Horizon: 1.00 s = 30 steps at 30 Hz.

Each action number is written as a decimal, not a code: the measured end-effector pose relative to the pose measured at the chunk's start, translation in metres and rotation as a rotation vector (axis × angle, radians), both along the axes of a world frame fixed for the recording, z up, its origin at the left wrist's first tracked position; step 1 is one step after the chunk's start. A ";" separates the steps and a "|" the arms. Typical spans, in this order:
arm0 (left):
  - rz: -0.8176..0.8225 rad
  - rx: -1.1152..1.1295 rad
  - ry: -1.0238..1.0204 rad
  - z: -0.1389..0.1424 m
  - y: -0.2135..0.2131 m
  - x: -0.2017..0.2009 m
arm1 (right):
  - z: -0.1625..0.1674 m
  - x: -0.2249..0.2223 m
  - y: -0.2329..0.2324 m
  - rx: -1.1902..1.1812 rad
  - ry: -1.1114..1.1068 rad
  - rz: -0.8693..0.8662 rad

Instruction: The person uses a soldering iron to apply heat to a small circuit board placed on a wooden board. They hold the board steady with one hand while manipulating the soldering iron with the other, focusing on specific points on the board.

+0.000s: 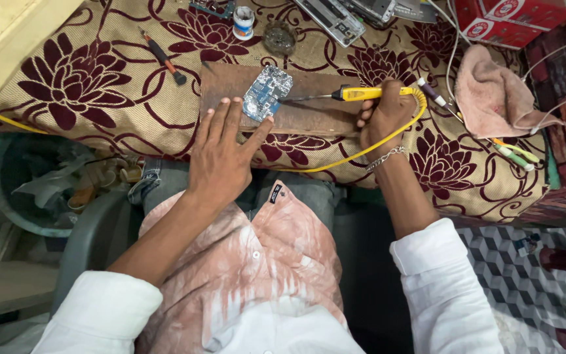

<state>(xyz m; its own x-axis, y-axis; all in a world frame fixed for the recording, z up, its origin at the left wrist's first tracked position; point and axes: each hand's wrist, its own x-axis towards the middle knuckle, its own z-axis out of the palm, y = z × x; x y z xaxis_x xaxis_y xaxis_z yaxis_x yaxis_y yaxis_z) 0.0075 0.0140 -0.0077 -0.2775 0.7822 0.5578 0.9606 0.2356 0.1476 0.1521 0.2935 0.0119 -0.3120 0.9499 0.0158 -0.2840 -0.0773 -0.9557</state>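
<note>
Now the right hand (382,117) is closed tight around a yellow soldering iron (361,93), its tip touching a small circuit board (267,92) on a wooden board (309,118). The left hand (221,160) lies flat and open, thumb touching the circuit board's edge

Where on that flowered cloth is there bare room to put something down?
Free: the flowered cloth left of the wooden board, below the screwdriver; also between the right hand and the pink rag. Crowded: the top edge, and the board with the circuit board, soldering iron and left hand.
</note>
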 end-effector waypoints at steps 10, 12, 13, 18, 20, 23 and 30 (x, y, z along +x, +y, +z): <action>-0.016 0.009 -0.003 -0.001 -0.001 -0.002 | 0.000 0.000 -0.005 0.056 0.038 0.019; -0.013 0.002 -0.011 -0.002 -0.001 -0.001 | 0.000 0.001 -0.007 0.033 0.056 0.005; -0.008 0.000 -0.012 -0.002 0.000 -0.002 | 0.000 0.001 -0.007 0.031 0.079 0.010; -0.006 -0.007 -0.008 -0.003 -0.001 0.000 | 0.001 -0.001 -0.009 0.025 0.062 -0.006; -0.004 -0.009 -0.005 -0.002 0.000 -0.001 | 0.000 -0.003 -0.009 0.048 0.045 -0.015; -0.003 -0.008 -0.015 -0.002 -0.001 0.000 | -0.001 -0.002 -0.011 0.068 0.032 -0.011; 0.001 -0.024 -0.011 -0.001 -0.001 -0.001 | 0.002 0.000 -0.012 0.021 0.024 -0.011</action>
